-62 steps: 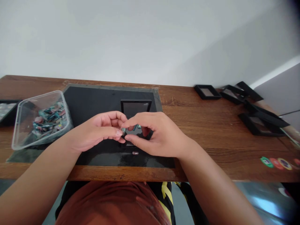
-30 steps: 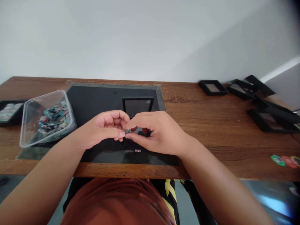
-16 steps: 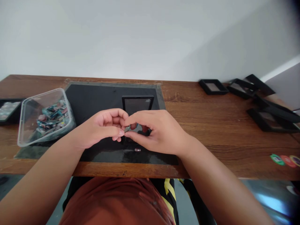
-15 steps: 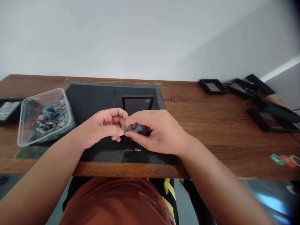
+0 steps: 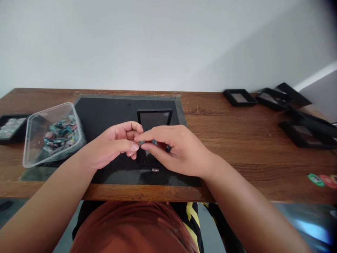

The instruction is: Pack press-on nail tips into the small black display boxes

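Note:
My left hand (image 5: 116, 144) and my right hand (image 5: 176, 147) meet over a black mat (image 5: 110, 114). Between their fingertips is a small greenish piece (image 5: 141, 143), pinched by both; its exact kind is too small to make out. Just beyond the hands an open black frame box (image 5: 154, 111) stands with its lid raised, its lower part mostly covered by my right hand. A tiny pinkish, shiny piece (image 5: 155, 170) lies on the mat nearer to me.
At the left stands a clear plastic tub (image 5: 27, 140) of small teal and pink packets (image 5: 61, 131), beside a black tray (image 5: 19, 131) with whitish items. Several black frame boxes (image 5: 240, 98) lie at the far right. Green and red round tags (image 5: 316, 180) sit near the right front edge.
Both hands stay together on the small piece; my right fingers have shifted slightly over it toward the left fingertips. The whole view has moved a little.

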### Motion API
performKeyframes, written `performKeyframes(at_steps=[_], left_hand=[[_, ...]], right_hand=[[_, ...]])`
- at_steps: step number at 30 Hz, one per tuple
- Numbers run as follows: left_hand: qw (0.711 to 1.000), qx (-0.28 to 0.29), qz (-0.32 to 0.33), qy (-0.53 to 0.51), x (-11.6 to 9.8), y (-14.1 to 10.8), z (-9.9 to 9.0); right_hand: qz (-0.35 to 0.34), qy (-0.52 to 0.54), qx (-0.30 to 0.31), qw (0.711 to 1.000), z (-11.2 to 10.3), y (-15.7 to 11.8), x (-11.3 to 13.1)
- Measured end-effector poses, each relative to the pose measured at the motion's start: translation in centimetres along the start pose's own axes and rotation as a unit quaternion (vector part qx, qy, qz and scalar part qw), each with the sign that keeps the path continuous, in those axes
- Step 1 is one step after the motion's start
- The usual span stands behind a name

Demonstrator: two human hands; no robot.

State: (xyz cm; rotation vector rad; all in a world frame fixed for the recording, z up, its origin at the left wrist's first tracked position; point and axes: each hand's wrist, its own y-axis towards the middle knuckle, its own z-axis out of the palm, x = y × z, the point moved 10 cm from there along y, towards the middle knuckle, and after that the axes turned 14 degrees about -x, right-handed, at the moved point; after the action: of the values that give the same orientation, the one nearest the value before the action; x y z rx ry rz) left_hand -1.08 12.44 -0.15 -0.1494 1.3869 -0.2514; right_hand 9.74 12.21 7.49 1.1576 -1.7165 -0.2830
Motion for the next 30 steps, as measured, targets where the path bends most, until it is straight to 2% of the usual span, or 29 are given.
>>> performKeyframes(at_steps=[9, 23, 30], left_hand=[[1.0, 0.001, 0.012, -0.011, -0.16, -0.02, 0.14], [1.0, 0.006, 0.012, -0.024, -0.07, 0.06, 0.27], [0.999, -0.027, 0.009, -0.042, 0.18, 0.04, -0.43]], right_hand=[[0.039, 0.021, 0.011, 0.999, 0.11, 0.1, -0.56], [0.054, 0.024, 0.004, 0.998, 0.07, 0.04, -0.6], [0.048, 0.051, -0.012, 0.997, -0.17, 0.06, -0.52]])
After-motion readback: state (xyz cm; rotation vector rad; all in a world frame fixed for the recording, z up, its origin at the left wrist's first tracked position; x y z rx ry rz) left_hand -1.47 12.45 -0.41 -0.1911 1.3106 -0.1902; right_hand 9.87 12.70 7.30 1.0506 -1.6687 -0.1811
